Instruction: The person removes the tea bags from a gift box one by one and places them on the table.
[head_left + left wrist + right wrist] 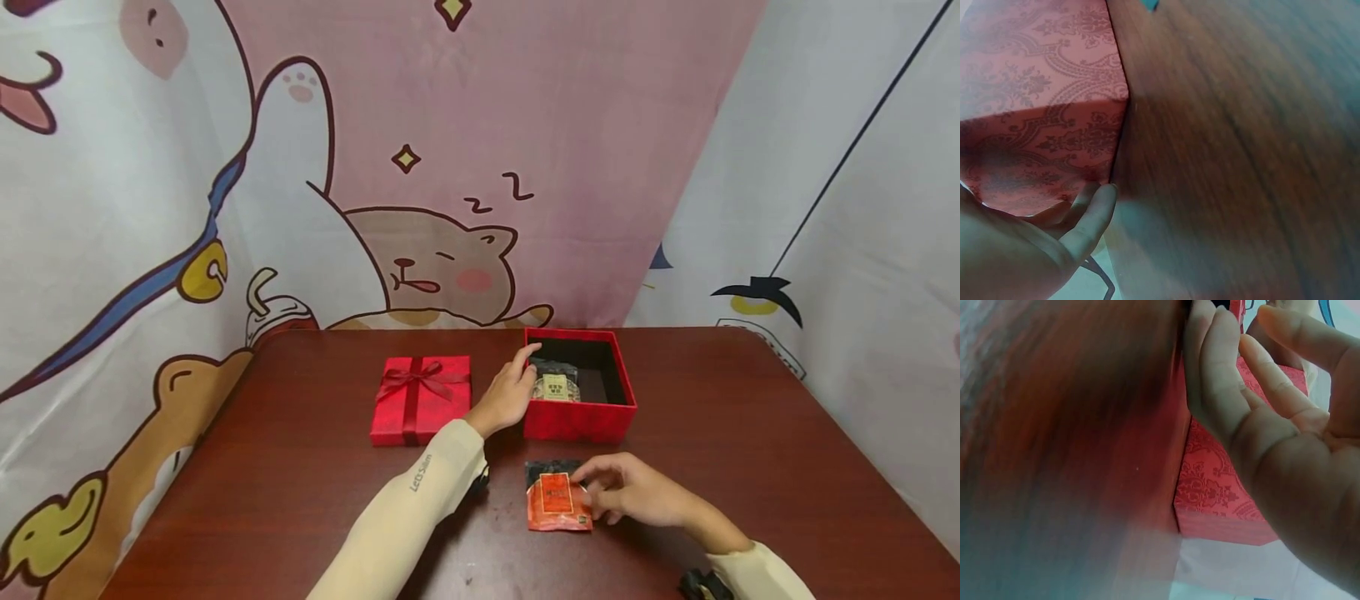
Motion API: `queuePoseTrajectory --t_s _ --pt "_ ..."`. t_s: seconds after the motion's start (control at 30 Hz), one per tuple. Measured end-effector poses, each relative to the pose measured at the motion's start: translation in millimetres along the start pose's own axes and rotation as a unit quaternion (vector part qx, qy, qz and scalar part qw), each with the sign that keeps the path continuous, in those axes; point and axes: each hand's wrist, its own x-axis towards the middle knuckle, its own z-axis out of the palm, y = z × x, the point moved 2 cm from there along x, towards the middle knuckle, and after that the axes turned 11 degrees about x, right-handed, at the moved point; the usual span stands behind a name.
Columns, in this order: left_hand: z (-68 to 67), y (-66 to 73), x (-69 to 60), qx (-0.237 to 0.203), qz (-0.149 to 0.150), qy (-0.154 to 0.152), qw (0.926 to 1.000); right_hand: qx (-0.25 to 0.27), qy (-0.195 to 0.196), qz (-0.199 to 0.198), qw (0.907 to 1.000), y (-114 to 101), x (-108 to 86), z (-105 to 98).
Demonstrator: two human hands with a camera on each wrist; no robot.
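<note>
A red patterned open box stands at the table's far side. Inside it, against the left wall, is a dark packet with a cream label. My left hand rests against the box's left side, its fingers extended along the wall, as the left wrist view also shows. In front of the box lies an orange and black packet. My right hand is at its right edge with fingers loosely bent, the index fingertip over the packet. Nothing is seen gripped in the right wrist view.
A red lid with a dark ribbon bow sits left of the box on the brown wooden table. Behind the table hangs a cartoon-printed cloth. Dark bands show at both wrists.
</note>
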Motion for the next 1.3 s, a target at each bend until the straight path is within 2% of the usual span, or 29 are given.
queuePoseTrajectory --t_s 0.63,0.97,1.3 --pt "1.2 0.3 -0.1 0.005 0.000 0.002 1.0000 0.007 0.006 0.025 0.9996 1 -11.9 -11" --pt "1.3 -1.9 0.7 0.000 0.000 0.001 1.0000 -0.018 0.022 0.049 0.9984 -18 -21.9 -21" --pt "0.0 -0.2 -1.2 -0.001 -0.001 -0.004 1.0000 -0.046 0.036 0.034 0.9977 -32 -26.9 -23"
